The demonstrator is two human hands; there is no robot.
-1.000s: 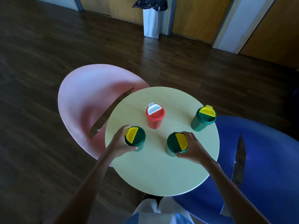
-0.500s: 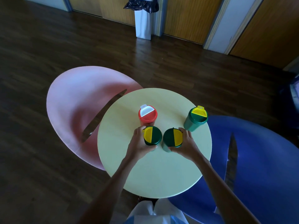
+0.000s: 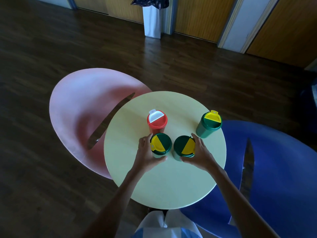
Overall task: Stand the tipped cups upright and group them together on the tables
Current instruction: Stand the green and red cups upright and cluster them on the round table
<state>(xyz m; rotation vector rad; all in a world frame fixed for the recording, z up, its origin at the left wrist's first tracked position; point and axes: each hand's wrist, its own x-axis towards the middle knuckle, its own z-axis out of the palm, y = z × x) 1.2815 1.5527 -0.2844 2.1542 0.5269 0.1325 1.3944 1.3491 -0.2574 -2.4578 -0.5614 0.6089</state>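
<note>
Both held cups have slid inward since a second ago, from well apart at the near side of the desk to just beside each other in its middle, and the arms have closed in with them. Now the left hand (image 3: 145, 156) grips the left green cup (image 3: 161, 144) from its outer side, fingers curled round the body below the lid and the thumb lying across the near side. Its mirror, the right hand (image 3: 201, 155), grips the right green cup (image 3: 184, 146) the same way from the other side, fingers wrapped round the body and one fingertip up by the lid's rim. Each of these two cups stands upright with a lid that is half yellow and half green, and a thin gap shows between the lids. Just behind the left green cup stands the red cup (image 3: 157, 121), upright, with a white flap on its red lid; whether the two touch cannot be told. Off to the right, apart from the three, the far green cup (image 3: 209, 124) stands upright near the rim of the round pale desk (image 3: 168, 184). On the left a pink chair (image 3: 80, 109) tucks under the desk, and on the right a blue chair (image 3: 277, 160). Beyond them runs a dark wooden floor (image 3: 51, 40), with a white bin (image 3: 152, 21) lined with a dark bag by the far wall.
</note>
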